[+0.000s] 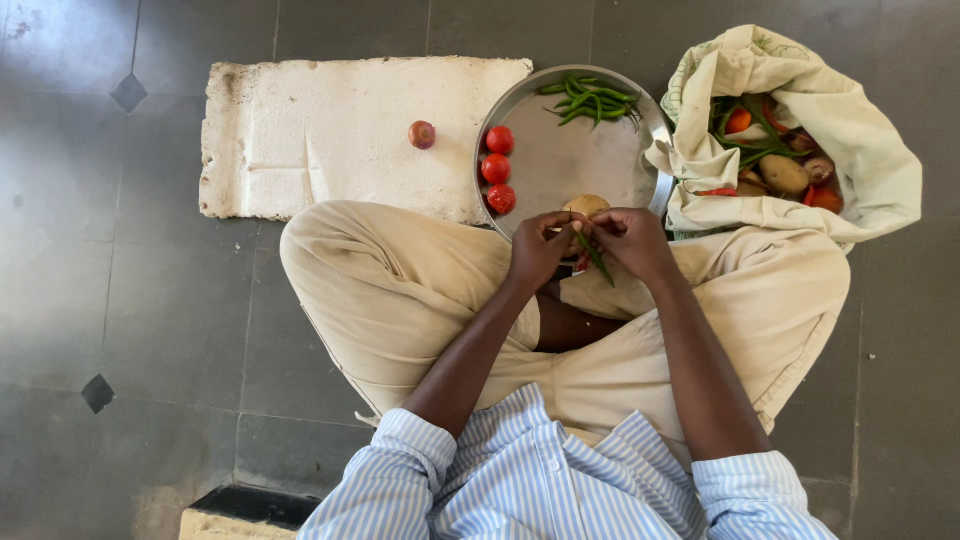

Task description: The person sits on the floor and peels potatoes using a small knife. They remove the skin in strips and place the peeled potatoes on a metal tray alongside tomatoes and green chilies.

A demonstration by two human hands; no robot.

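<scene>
Green chilli (pixel 598 260) was pinched between your left hand (pixel 540 250) and right hand (pixel 632 240), both closed on it, over your lap beside the steel plate (pixel 560 165). Sorted chillies (pixel 592 98) and tomatoes (pixel 497 168) lay there; the cloth bag (pixel 850 150) looked far from emptied.

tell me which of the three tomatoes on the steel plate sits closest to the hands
The bottom tomato of the column on the plate, the one nearest the person's knee. It lies just left of the left hand; the other two sit farther up the rim.
</scene>
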